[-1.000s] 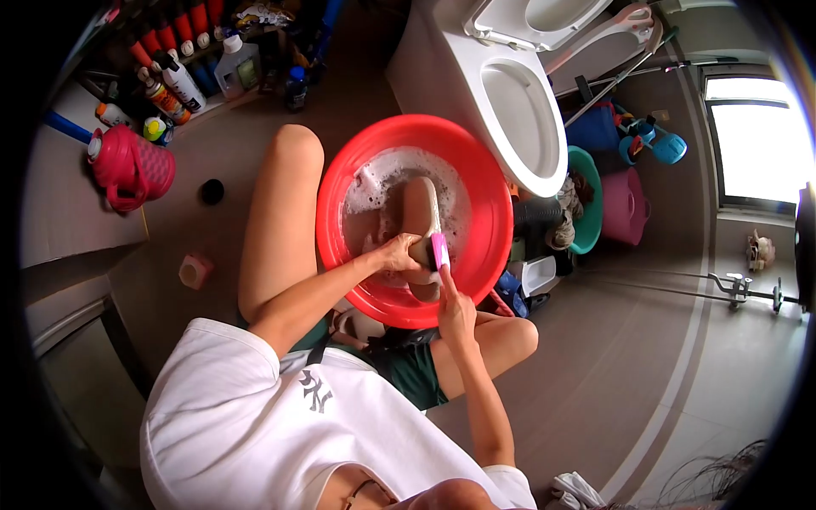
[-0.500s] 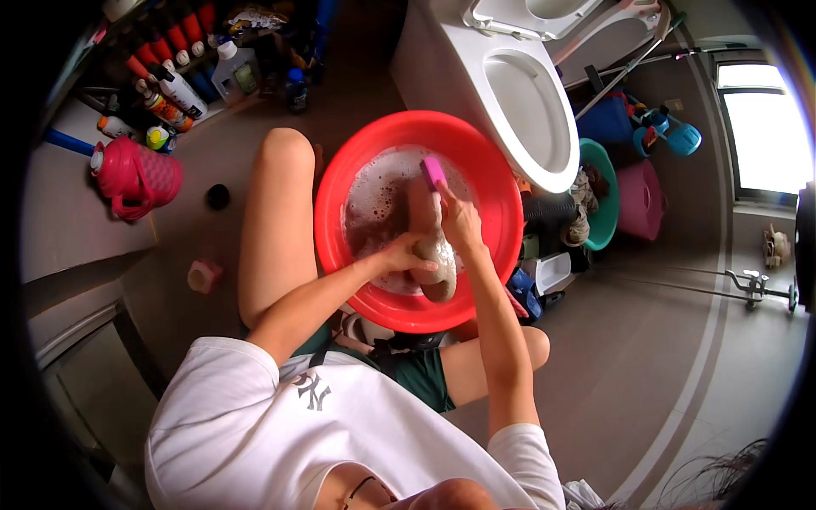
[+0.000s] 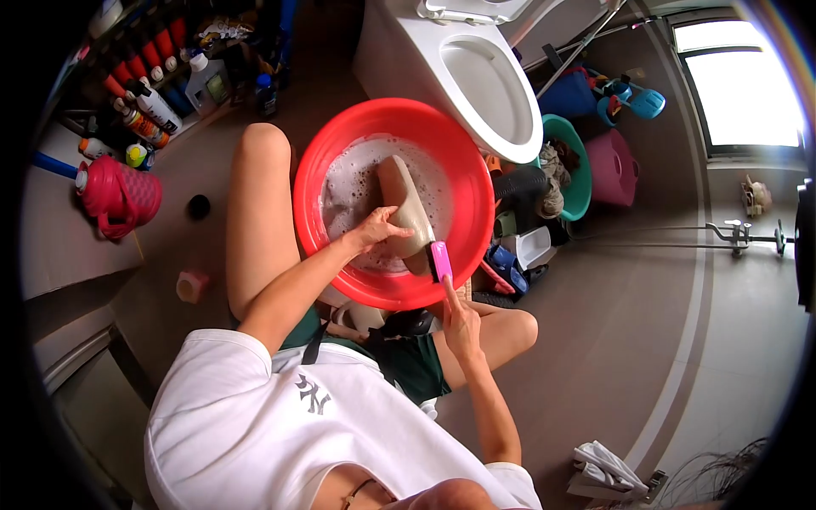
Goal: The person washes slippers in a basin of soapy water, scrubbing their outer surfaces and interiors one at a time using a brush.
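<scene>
A red basin holds soapy water with foam on it. My left hand grips a beige shoe, tilted over the water with its sole side facing up and right. In my right hand is a pink brush, its dark bristles against the near end of the shoe. That hand is closed round the brush's lower end, with a finger along it, at the basin's near right rim.
The white toilet stands just beyond the basin. To its right are a teal basin and a pink tub. A red thermos jug and several bottles are at the left. Footwear lies right of the basin.
The brush has moved from the shoe's far end back to its near end with my right hand. The shoe has turned and shifted in my left hand. The view has shifted too.
</scene>
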Action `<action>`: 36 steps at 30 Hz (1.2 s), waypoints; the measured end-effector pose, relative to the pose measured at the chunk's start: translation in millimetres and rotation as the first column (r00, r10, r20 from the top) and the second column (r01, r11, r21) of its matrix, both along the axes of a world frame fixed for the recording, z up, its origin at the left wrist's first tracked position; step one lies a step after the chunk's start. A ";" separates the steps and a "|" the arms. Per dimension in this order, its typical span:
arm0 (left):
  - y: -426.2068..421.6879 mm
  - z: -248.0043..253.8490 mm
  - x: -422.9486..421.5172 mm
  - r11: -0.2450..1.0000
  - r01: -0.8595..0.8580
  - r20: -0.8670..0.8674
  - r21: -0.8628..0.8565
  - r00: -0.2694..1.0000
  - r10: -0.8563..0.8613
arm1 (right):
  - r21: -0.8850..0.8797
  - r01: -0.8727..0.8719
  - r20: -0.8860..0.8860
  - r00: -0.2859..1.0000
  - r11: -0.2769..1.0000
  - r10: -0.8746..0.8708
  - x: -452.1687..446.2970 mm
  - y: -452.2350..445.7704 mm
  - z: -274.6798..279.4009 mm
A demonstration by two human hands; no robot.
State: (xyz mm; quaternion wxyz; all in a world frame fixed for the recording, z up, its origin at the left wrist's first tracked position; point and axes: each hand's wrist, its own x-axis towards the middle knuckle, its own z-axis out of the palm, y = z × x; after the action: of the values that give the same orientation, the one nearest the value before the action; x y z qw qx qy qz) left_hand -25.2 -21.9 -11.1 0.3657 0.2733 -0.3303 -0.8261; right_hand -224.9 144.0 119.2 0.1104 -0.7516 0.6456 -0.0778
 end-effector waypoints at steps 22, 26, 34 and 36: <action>-24.9 95.0 21.1 0.910 -0.085 -0.306 0.406 0.925 0.223 | -0.169 -0.080 -0.378 0.926 0.982 0.011 51.2 -127.3 74.3; -25.3 72.8 13.3 0.819 0.108 -0.477 0.564 0.852 0.217 | -0.142 -0.097 -0.381 0.924 0.985 0.036 38.2 -142.8 65.3; -29.3 27.9 2.5 0.706 0.016 -0.390 0.708 0.842 0.372 | -0.120 0.095 0.022 0.995 0.988 -0.093 22.6 -69.7 -6.7; -32.6 20.0 2.7 0.697 0.015 -0.399 0.717 0.829 0.392 | -0.177 0.146 0.258 0.961 0.973 -0.098 36.0 -53.9 -26.5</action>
State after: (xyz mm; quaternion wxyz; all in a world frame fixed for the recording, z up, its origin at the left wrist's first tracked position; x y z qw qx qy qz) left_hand -22.5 -54.5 8.8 0.3979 0.1880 0.1473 -0.8858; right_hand -188.9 90.1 92.7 0.1109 -0.7018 0.6614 -0.2403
